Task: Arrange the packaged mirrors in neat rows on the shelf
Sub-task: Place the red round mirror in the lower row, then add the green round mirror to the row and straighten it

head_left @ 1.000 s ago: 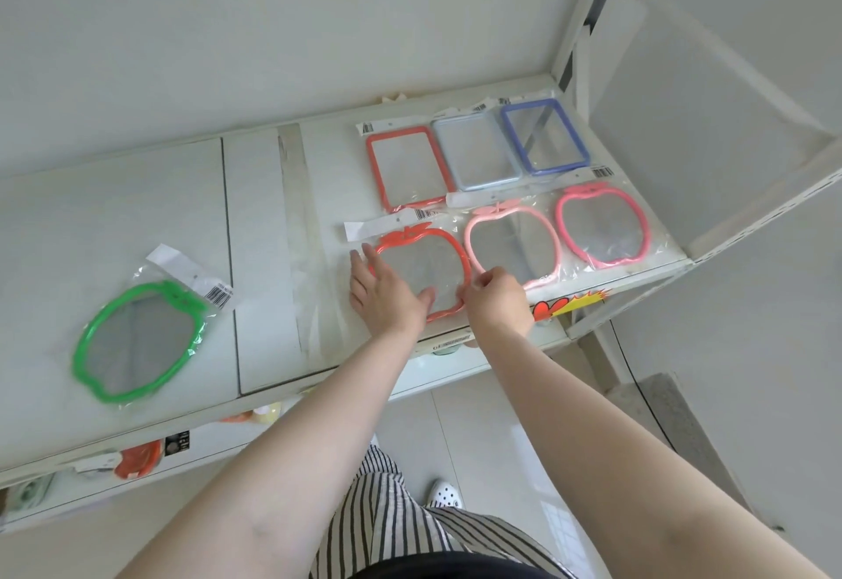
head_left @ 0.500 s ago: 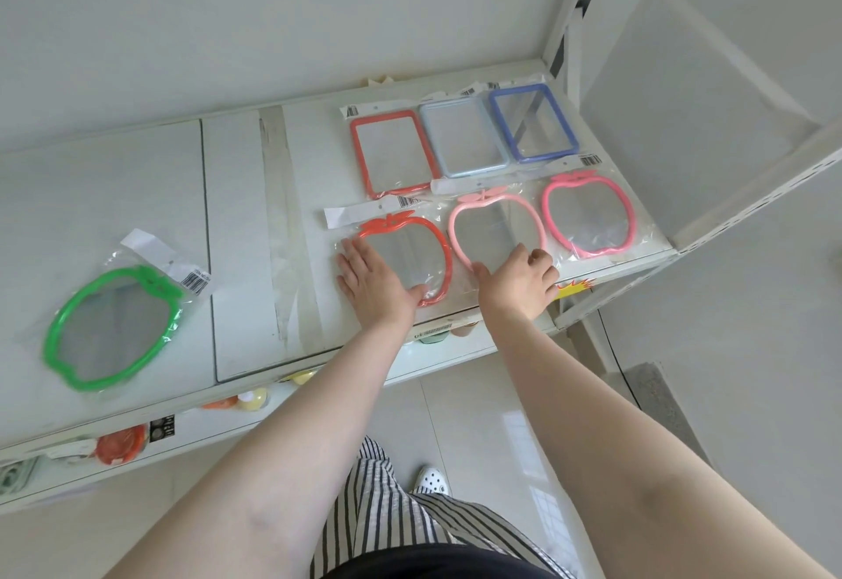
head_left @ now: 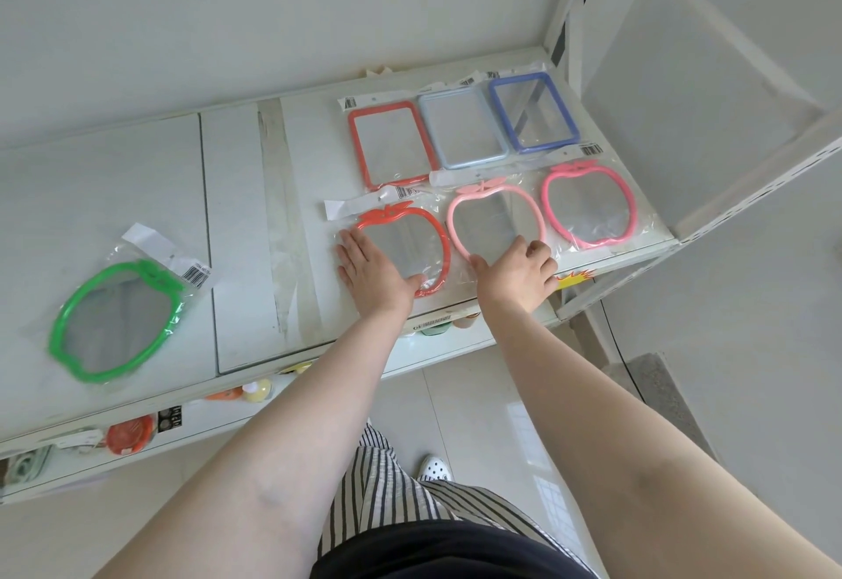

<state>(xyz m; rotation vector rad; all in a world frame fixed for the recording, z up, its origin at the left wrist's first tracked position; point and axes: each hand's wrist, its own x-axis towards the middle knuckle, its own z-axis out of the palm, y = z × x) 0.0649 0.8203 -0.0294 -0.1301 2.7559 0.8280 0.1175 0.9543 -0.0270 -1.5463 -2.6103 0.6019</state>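
Note:
Two rows of packaged mirrors lie on the right half of the white shelf [head_left: 136, 177]. The back row holds a red rectangular mirror [head_left: 392, 146], a pale blue one [head_left: 462, 130] and a dark blue one [head_left: 533, 111]. In front lie apple-shaped mirrors: red [head_left: 410, 243], light pink [head_left: 494, 218] and deeper pink [head_left: 587, 202]. My left hand [head_left: 376, 275] rests flat on the red apple mirror's lower left. My right hand [head_left: 517, 275] touches the light pink mirror's lower edge, fingers bent. A green apple mirror [head_left: 116, 319] lies alone at the left.
The shelf's metal upright [head_left: 565, 13] and slanted brace [head_left: 752, 177] stand at the right. A lower shelf [head_left: 273, 414] holds small coloured items. Tiled floor [head_left: 524, 396] lies below, with my striped clothing and a white shoe [head_left: 435, 469].
My right hand has shifted right from the red apple mirror to the lower edge of the light pink one. My left hand stays on the red apple mirror.

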